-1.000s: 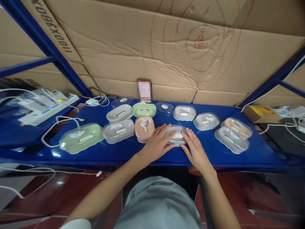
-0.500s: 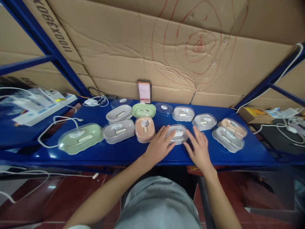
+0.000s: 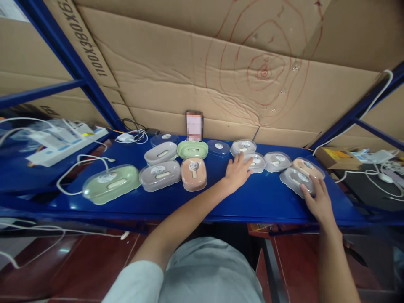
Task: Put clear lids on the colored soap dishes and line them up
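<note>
While our left hand (image 3: 236, 171) rests flat, fingers loose, on a small grey lidded plastic soap box (image 3: 255, 162) mid-desk, our right hand (image 3: 317, 198) touches another clear-lidded grey box (image 3: 295, 180) far right, gripping nothing; a careless shove could knock the neighbouring peach box (image 3: 307, 167) off the blue desk (image 3: 261, 198).

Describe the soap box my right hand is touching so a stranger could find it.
On the blue shelf, look at the far right end of the row. The right hand rests on the grey clear-lidded soap box, nearer the front edge than the peach soap box beside it.
</note>
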### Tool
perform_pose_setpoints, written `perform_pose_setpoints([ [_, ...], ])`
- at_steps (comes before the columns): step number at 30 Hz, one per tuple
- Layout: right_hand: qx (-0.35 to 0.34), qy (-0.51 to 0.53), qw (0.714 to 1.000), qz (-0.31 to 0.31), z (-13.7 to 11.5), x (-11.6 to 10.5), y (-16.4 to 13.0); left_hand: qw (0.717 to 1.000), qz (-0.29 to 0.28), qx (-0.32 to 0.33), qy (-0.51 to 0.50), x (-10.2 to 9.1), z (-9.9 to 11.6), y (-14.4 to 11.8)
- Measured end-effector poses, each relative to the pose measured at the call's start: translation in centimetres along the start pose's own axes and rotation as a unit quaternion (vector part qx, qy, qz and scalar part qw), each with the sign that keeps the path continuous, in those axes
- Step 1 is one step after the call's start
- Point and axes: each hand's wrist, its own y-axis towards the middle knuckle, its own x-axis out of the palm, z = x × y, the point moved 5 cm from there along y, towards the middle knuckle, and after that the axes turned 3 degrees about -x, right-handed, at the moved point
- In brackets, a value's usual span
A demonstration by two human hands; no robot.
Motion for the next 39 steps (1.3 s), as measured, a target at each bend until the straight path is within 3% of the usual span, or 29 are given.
perform_pose_setpoints([
  [4,-0.017,-0.026,0.998,-0.047,0.3,1.5,3.0,1.000,-0.006,-0.011,0.023,-2.3,-1.6,1.3],
  [7,-0.048,-0.077,0.995,-0.034,-1.9,1.8,4.3,0.998,-0.010,-0.044,0.044,-6.2,-6.0,0.8],
  [10,-0.164,-0.077,0.983,0.023,-8.3,2.0,4.1,0.995,-0.020,-0.077,0.065,-10.4,-12.4,-1.2],
  [13,-0.337,-0.011,0.941,-0.033,-17.5,4.2,2.7,0.991,-0.051,-0.093,0.085,-13.0,-18.6,-3.8],
  [16,-0.452,0.016,0.884,-0.117,-26.1,7.9,1.9,0.988,-0.091,-0.086,0.088,-13.3,-22.4,-5.5],
  [18,-0.463,0.023,0.873,-0.154,-30.2,10.4,2.4,0.988,-0.110,-0.070,0.082,-12.5,-23.5,-5.9],
  [24,-0.475,0.072,0.855,-0.195,-37.0,15.3,4.2,0.994,-0.093,-0.029,0.059,-10.7,-23.6,-4.7],
  [28,-0.466,0.134,0.844,-0.227,-39.3,16.7,4.1,0.997,-0.049,-0.033,0.051,-11.6,-23.9,-4.0],
  [31,-0.420,0.202,0.855,-0.226,-38.9,16.1,4.4,0.996,-0.020,-0.054,0.065,-12.7,-24.5,-3.8],
  [34,-0.339,0.276,0.874,-0.212,-36.2,13.8,4.3,0.994,-0.034,-0.060,0.084,-12.6,-25.1,-3.6],
  [39,-0.185,0.369,0.885,-0.215,-29.7,9.4,1.4,0.988,-0.097,-0.046,0.115,-9.9,-25.2,-1.6],
])
